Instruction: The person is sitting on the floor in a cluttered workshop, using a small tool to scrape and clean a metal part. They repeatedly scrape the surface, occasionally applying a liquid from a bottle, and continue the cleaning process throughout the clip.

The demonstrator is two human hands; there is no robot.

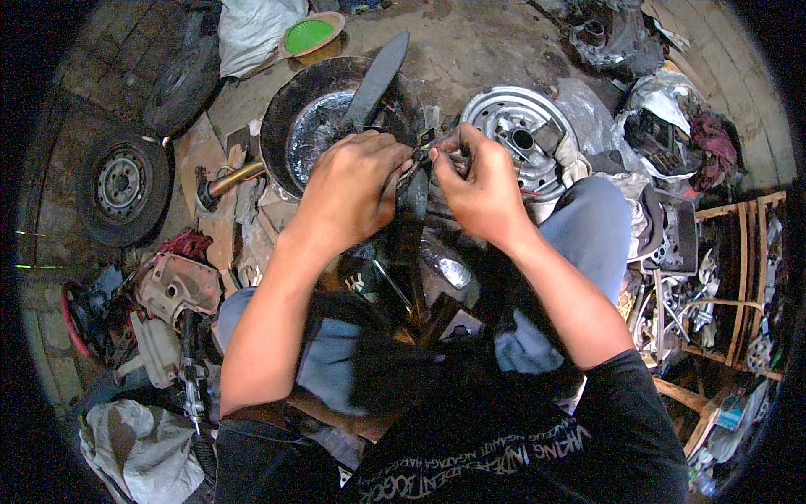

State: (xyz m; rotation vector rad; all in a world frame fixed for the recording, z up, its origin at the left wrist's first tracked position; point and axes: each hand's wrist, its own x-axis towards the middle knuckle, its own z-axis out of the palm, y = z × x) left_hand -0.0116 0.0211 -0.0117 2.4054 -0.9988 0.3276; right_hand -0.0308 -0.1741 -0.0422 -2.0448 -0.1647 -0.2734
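My left hand and my right hand come close together in front of me, above my lap. Both are closed, with the fingertips pinched around a small dark piece whose kind I cannot make out. Past the left knuckles a long flat grey blade slants up and away over a basin. Its lower end goes behind the left hand, so I cannot tell whether that hand touches it. Below the fingers stands a dark upright bar between my knees.
A dark round basin lies beyond my left hand, a silver wheel rim beyond my right. A brass-coloured tube and a tyred wheel are at left. A wooden rack with metal parts stands at right.
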